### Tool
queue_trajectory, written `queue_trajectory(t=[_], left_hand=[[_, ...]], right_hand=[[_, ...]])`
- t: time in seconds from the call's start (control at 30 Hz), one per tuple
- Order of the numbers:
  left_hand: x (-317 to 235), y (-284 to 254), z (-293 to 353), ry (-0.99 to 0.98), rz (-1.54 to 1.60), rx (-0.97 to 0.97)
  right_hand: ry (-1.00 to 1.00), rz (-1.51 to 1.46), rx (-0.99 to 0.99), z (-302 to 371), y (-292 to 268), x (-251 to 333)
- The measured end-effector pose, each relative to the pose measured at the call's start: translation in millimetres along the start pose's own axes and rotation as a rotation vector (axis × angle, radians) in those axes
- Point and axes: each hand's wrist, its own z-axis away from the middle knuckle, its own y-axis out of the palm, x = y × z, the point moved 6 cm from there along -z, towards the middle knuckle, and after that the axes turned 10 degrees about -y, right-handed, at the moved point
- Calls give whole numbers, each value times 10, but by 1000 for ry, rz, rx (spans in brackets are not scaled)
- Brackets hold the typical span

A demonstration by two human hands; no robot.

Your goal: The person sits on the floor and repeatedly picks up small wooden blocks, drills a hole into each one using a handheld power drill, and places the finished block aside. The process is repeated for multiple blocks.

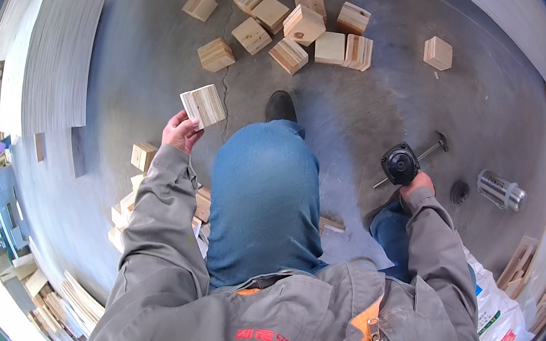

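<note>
My left hand (pixel 182 133) is closed on a block of stacked wooden boards (pixel 203 106), held up off the floor by its left edge. Fingers and thumb grip the block's lower left corner. Over on the right, my right hand (pixel 418 186) is wrapped round a black nail gun (pixel 400 164), whose round bolted cap faces up. The gun's nose is hidden beneath it. A hammer (pixel 432 150) lies on the floor just behind the gun, partly covered by it. Several wooden blocks (pixel 143 156) are heaped beside my left forearm.
Many more wooden blocks (pixel 303 24) lie scattered on the grey floor (pixel 341 108) ahead. A clear-and-silver flask (pixel 501 191) and a black disc (pixel 460 192) sit at the right, with a white bag (pixel 498 306) below. Large board stacks (pixel 60 68) flank the far left and right.
</note>
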Motion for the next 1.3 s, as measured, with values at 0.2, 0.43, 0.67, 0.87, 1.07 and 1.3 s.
queue_trajectory(t=[0.2,0.43,0.67,0.87,1.07,1.3], left_hand=[[24,-975,-8,236,-700,-434],[551,-1155,-78,-44,-1383,-637],[1085,-627,18,-408,-1504,-667],[1532,-1994,-133,-382,-1633,-860],[961,-1623,-369,-223,-1581,-740],[-710,625,-794,358,-1629,-572]], right_hand=[[-32,-50,11,-130,170,-111],[-42,47,-70,107,-106,106],[84,75,-9,115,-114,-163],[48,35,30,93,-87,163],[40,-2,39,68,-93,218],[58,15,39,151,-180,205]])
